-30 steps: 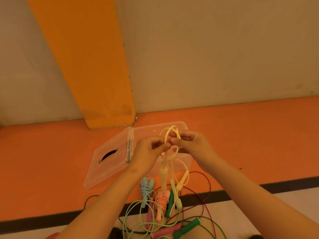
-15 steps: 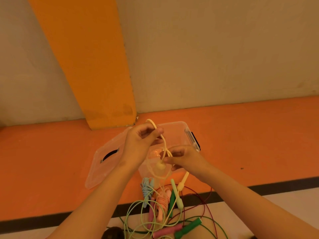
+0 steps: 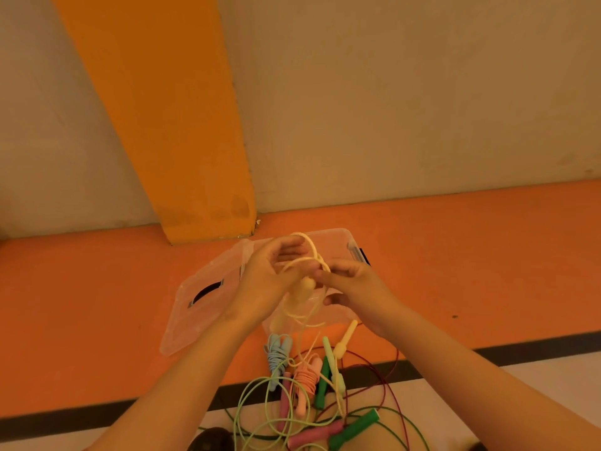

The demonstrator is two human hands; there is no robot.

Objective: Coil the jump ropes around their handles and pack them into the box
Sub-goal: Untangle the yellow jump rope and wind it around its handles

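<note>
Meeting above the clear box (image 3: 342, 236), both hands grasp the yellow rope (image 3: 310, 247): left hand (image 3: 266, 283) upright, fingers curled through its loop; right hand (image 3: 357, 288) pinching the cord beside the pale handle (image 3: 304, 288).

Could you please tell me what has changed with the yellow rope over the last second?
The left grip swung up and away with a loop of the yellow rope, then returned beside the right grip. The yellow handle, which hung below them, now sits between them. Both still hold the rope. The clear box, its lid and the rope pile stayed put.
</note>
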